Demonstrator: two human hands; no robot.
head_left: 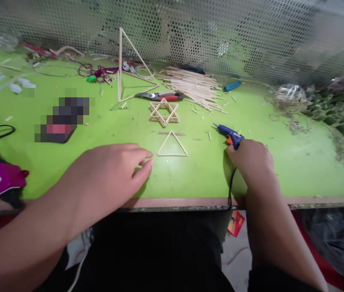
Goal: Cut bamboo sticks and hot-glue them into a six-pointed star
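My right hand [252, 160] grips the handle of a blue hot glue gun [231, 134] with an orange trigger. Its nozzle points left and away from me, and its black cord hangs over the table edge. My left hand [126, 166] rests on the table, thumb and fingers loosely bent with a small gap between them and nothing visible inside. Just right of its fingertips lies a flat triangle of thin wooden sticks [172, 155]. Beyond that sits a layered six-pointed star of sticks [164, 115]. Red-handled pliers [172, 96] lie behind the star.
A larger stick triangle frame [120, 65] stands at the back left, beside a pile of loose sticks [193, 87]. A blue cutter [232, 86] lies farther right. A pixelated dark object [65, 121] and a magenta power socket [0, 182] are left. Green cut pieces [339, 111] heap right.
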